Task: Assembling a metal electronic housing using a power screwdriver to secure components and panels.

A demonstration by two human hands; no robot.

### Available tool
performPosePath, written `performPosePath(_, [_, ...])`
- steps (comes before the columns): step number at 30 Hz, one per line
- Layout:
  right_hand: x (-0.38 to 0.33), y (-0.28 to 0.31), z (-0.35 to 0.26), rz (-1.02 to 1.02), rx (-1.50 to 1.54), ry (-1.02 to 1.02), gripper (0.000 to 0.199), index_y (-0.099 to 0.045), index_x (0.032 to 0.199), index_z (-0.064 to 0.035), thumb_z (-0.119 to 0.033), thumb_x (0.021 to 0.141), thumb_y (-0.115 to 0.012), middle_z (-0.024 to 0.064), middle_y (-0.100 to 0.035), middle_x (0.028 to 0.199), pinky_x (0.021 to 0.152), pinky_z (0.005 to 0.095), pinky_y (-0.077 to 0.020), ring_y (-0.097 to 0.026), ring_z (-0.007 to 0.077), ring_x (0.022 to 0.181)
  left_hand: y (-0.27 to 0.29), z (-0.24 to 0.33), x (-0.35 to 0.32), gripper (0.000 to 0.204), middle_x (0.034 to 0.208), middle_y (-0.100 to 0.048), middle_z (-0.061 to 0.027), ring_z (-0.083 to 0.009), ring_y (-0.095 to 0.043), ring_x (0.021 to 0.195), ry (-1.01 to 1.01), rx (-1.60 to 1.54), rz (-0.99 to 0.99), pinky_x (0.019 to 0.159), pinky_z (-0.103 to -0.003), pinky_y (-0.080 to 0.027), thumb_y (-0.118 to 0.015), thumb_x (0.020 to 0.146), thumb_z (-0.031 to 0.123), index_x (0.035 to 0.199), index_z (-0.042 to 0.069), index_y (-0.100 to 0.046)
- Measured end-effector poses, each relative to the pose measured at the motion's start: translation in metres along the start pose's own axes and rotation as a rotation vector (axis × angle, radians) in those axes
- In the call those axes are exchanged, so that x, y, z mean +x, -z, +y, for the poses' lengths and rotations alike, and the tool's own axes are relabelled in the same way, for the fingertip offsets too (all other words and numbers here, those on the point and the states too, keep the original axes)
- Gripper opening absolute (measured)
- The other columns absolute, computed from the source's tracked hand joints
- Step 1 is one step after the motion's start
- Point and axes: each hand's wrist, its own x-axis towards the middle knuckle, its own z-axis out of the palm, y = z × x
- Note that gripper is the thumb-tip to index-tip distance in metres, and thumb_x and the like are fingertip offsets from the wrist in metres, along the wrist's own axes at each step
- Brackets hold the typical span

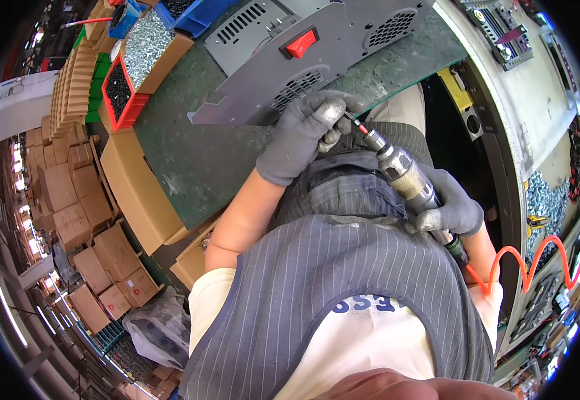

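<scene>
My right hand [451,203], in a grey glove, is wrapped round a silver air screwdriver [407,175] held slantwise before my waist. Its bit points up and left toward my left hand [303,130], also gloved in grey. The left thumb and fingers are pinched together at the bit's tip; whatever they hold is hidden or too small to name. Just beyond the left hand stands a grey sheet-metal panel [263,90] with round vent grilles and a red rocker switch [301,44]. It rests on a dark green worktable [177,160].
Left on the table are a cardboard box of silver screws [165,69], a red bin of black screws [130,119] and a blue bin [203,23]. A coiled orange air hose [530,263] trails right from the screwdriver. A pale bench [503,100] stands right; stacked cartons [70,187] are at left.
</scene>
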Motion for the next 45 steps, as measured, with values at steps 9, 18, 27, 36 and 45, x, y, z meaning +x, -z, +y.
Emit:
performPosePath(9, [0.019, -0.001, -0.009, 0.130, -0.089, 0.165, 0.074, -0.052, 0.115, 0.0033, -0.036, 0.059, -0.081, 0.0021, -0.057, 0.081, 0.065, 0.0236, -0.0441, -0.053, 0.0090, 0.070, 0.051, 0.029, -0.054, 0.039, 0.085, -0.066, -0.0099, -0.0260, -0.064, 0.077, 0.070, 1.161, 0.043, 0.069, -0.032, -0.049, -0.061, 0.083, 0.038, 0.104, 0.006, -0.065])
performPosePath(18, [0.030, -0.001, -0.033, 0.152, -0.069, 0.110, 0.079, -0.051, 0.118, 0.0050, -0.037, 0.057, -0.079, 0.0024, -0.058, 0.091, 0.073, 0.0236, -0.0418, -0.052, 0.0101, 0.079, 0.072, 0.021, -0.040, 0.034, 0.079, -0.063, -0.0116, -0.0291, -0.062, 0.076, -0.243, 1.473, 0.409, 0.064, -0.039, -0.048, -0.065, 0.077, 0.042, 0.092, 0.011, -0.068])
performPosePath(27, [0.034, 0.026, -0.042, 0.277, -0.078, 0.014, 0.085, -0.049, 0.116, 0.0051, -0.039, 0.050, -0.078, 0.0050, -0.057, 0.068, 0.047, 0.0220, -0.0414, -0.054, 0.0121, 0.052, 0.078, 0.052, -0.016, 0.023, 0.082, -0.061, -0.0093, -0.0281, -0.062, 0.079, -0.261, 1.492, 0.237, 0.069, -0.039, -0.050, -0.062, 0.076, 0.028, 0.090, 0.010, -0.062])
performPosePath(36, [0.029, 0.021, -0.055, 0.288, -0.076, -0.073, 0.088, -0.047, 0.116, 0.0062, -0.039, 0.047, -0.079, 0.0085, -0.059, 0.067, 0.045, 0.0238, -0.0434, -0.056, 0.0156, 0.051, 0.139, 0.111, 0.068, 0.031, 0.081, -0.057, -0.0038, -0.0214, -0.059, 0.075, -0.795, 2.069, -0.317, 0.061, -0.033, -0.048, -0.056, 0.080, 0.015, 0.111, 0.019, -0.059])
performPosePath(45, [0.029, 0.012, -0.071, 0.330, -0.025, -0.138, 0.084, -0.048, 0.112, 0.0054, -0.034, 0.046, -0.083, 0.0061, -0.058, 0.073, 0.052, 0.0224, -0.0407, -0.053, 0.0126, 0.056, 0.127, 0.119, 0.062, 0.015, 0.078, -0.056, -0.0066, -0.0232, -0.060, 0.078, -0.797, 1.827, -0.372, 0.065, -0.037, -0.047, -0.058, 0.082, 0.023, 0.091, 0.013, -0.064])
